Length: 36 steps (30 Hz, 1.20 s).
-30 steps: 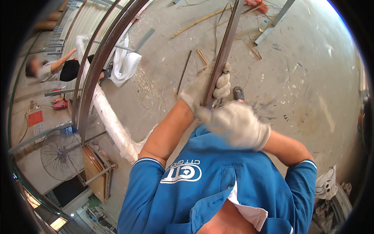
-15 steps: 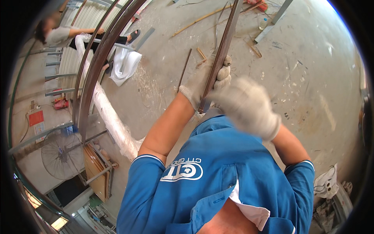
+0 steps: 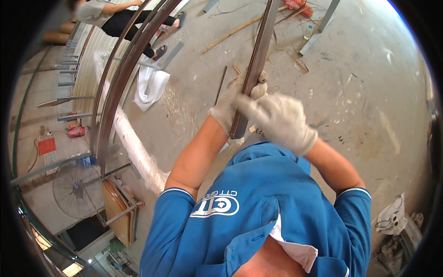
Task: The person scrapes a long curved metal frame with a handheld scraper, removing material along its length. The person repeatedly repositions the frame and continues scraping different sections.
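My left hand (image 3: pixel 224 106), in a pale work glove, is closed around a long dark brown metal profile (image 3: pixel 257 62). Its fingers curl over the profile's right side. The bar slants up and away from me, its near end just in front of my blue shirt. My right hand (image 3: pixel 284 122), gloved too, reaches across from the right with its fingers over the profile near that end. Motion smears those fingers, so whether they grip the bar or only touch it is unclear.
At left, long brown bars (image 3: pixel 121 78) stand before a plastic-wrapped roll (image 3: pixel 134 143) and stacked pale profiles (image 3: pixel 87 76). A person (image 3: pixel 117 23) is at upper left. White sheeting (image 3: pixel 151 87), a bamboo pole (image 3: pixel 230 34) and a bottle (image 3: pixel 308 32) lie on the floor. A fan (image 3: pixel 77 189) stands lower left.
My right hand has moved left and slightly down, onto the profile. The profile and my left hand have shifted slightly left. The person at upper left appears further right and higher.
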Tool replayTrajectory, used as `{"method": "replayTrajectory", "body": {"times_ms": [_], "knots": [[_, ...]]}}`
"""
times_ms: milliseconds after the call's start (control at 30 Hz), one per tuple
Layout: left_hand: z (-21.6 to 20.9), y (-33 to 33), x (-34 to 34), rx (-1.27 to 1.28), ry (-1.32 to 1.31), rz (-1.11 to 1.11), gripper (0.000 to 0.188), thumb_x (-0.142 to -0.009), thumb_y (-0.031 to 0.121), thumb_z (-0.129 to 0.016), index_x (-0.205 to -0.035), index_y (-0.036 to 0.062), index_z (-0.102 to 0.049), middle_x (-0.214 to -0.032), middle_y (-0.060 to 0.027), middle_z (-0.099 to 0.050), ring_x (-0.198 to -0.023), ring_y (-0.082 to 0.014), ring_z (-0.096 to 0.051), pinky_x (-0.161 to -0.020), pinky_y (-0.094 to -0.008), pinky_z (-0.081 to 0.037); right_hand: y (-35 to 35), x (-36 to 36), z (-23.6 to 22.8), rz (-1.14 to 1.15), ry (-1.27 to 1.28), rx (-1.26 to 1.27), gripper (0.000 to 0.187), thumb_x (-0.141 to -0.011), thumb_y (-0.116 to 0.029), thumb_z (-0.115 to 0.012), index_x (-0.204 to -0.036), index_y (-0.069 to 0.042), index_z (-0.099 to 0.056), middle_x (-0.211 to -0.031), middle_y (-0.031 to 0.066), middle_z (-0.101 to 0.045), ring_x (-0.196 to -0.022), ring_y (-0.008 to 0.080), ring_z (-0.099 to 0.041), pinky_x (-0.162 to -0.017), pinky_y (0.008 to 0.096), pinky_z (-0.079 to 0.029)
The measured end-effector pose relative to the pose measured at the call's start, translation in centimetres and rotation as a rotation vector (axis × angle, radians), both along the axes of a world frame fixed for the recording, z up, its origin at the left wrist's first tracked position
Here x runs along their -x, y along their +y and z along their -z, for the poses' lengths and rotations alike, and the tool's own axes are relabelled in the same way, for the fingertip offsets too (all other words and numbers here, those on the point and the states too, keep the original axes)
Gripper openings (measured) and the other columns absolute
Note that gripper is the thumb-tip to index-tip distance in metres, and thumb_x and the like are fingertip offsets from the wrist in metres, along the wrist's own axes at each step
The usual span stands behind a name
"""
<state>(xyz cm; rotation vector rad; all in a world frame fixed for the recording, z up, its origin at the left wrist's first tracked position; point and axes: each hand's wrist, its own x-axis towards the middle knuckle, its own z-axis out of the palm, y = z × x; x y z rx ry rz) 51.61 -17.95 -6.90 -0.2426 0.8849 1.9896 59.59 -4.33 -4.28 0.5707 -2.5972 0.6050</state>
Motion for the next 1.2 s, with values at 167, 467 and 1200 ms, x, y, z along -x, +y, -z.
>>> {"method": "replayTrajectory", "body": {"times_ms": [167, 467, 1200], "knots": [[0.0, -0.4, -0.6, 0.188, 0.085, 0.039, 0.031, -0.109, 0.035, -0.041, -0.097, 0.0108, -0.055, -0.065, 0.0026, -0.05, -0.045, -0.0104, -0.042, -0.042, -0.0247, -0.037, 1.7, 1.5, 3.1, -0.085, -0.037, 0.167, 0.043, -0.081, -0.005, -0.061, -0.121, -0.018, -0.068, -0.088, 0.0073, -0.07, -0.078, 0.0258, -0.069, -0.066, 0.0368, -0.055], [-0.2, -0.6, -1.1, -0.129, -0.029, 0.071, 0.037, -0.106, 0.041, -0.043, -0.11, 0.0056, -0.053, -0.062, 0.0031, -0.042, -0.043, -0.0081, -0.037, -0.043, -0.0232, -0.029, 14.9, 27.6, 6.6, 0.238, 0.241, 0.361, 0.04, -0.095, -0.004, -0.051, -0.129, -0.017, -0.066, -0.102, 0.0101, -0.074, -0.087, 0.0295, -0.07, -0.078, 0.0383, -0.056], [-4.5, 2.6, 1.0, 0.417, 0.106, 0.102, 0.051, -0.083, 0.025, -0.075, -0.123, 0.0017, -0.055, -0.071, 0.0021, -0.047, -0.054, -0.0061, -0.042, -0.053, -0.024, -0.037, 25.7, 41.5, 6.5, 0.487, -0.093, 0.357, 0.042, -0.1, -0.011, -0.05, -0.135, -0.029, -0.064, -0.112, 0.0099, -0.073, -0.095, 0.0234, -0.073, -0.077, 0.0373, -0.056]]}}
